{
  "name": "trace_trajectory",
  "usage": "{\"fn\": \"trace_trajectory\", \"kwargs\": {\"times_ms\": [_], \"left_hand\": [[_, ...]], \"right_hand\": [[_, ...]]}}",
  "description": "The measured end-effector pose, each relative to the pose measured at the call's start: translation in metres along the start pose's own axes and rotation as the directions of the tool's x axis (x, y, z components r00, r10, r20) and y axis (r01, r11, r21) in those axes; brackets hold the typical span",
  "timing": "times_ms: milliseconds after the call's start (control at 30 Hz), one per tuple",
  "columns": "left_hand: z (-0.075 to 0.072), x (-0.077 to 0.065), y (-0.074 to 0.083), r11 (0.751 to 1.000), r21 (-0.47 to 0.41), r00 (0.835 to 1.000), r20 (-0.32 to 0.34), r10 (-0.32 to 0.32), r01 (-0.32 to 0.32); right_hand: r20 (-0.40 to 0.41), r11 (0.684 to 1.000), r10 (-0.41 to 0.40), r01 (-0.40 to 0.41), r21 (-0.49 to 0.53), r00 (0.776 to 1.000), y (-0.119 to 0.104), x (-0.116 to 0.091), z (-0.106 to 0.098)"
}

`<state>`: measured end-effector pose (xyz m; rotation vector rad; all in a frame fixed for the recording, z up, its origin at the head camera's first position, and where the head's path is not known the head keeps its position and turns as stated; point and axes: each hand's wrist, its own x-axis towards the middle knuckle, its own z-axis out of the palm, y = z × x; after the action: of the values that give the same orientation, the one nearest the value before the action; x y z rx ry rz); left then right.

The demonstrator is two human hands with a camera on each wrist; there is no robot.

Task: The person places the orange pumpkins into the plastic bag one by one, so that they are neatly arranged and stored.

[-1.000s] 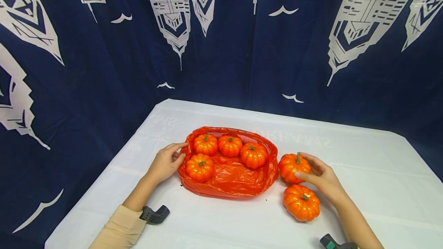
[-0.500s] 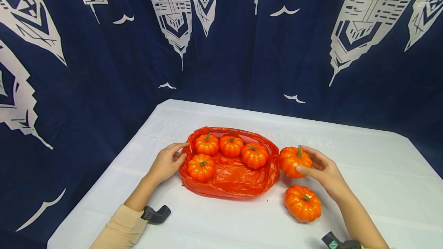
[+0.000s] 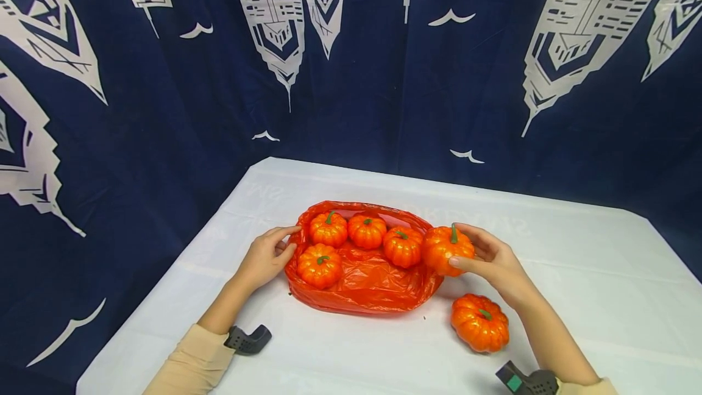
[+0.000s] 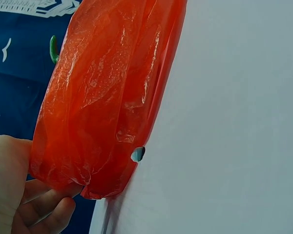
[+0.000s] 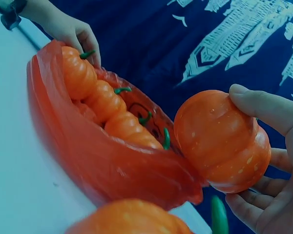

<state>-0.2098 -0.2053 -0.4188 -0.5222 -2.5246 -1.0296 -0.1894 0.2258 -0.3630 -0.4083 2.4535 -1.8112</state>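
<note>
Small orange pumpkins with green stems, several of them, sit inside an open red plastic bag (image 3: 362,303) on the table. One bagged pumpkin (image 3: 319,266) lies at the near left. At the bag's left end, my left hand (image 3: 263,258) pinches the rim; the left wrist view has the bag's side (image 4: 102,97) between thumb and fingers. My right hand (image 3: 496,264) grips another pumpkin (image 3: 446,250) between thumb and fingers, raised at the bag's right rim. The right wrist view shows this held pumpkin (image 5: 219,139) beside the rim, partly over it.
One loose pumpkin (image 3: 479,323) rests on the white-covered table (image 3: 340,358), right of the bag and near my right forearm. Behind the table hangs a dark blue cloth (image 3: 362,108) printed with white buildings and birds.
My right hand has lifted the pumpkin from beside the bag and brought it left, to the bag's right rim. My left hand has stayed at the bag's left end.
</note>
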Motion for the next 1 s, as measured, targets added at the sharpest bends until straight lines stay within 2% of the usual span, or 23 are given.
{"fn": "trace_trajectory", "kwargs": {"times_ms": [533,1000], "left_hand": [[0.000,0.000,0.001,1.000,0.003,1.000,-0.005,0.013,-0.013],[-0.001,0.000,0.002,1.000,0.006,1.000,-0.005,0.015,-0.015]], "right_hand": [[0.054,0.998,0.025,-0.028,0.047,0.998,-0.017,0.011,0.035],[0.126,0.996,0.028,-0.039,0.081,0.992,-0.021,0.020,0.061]]}}
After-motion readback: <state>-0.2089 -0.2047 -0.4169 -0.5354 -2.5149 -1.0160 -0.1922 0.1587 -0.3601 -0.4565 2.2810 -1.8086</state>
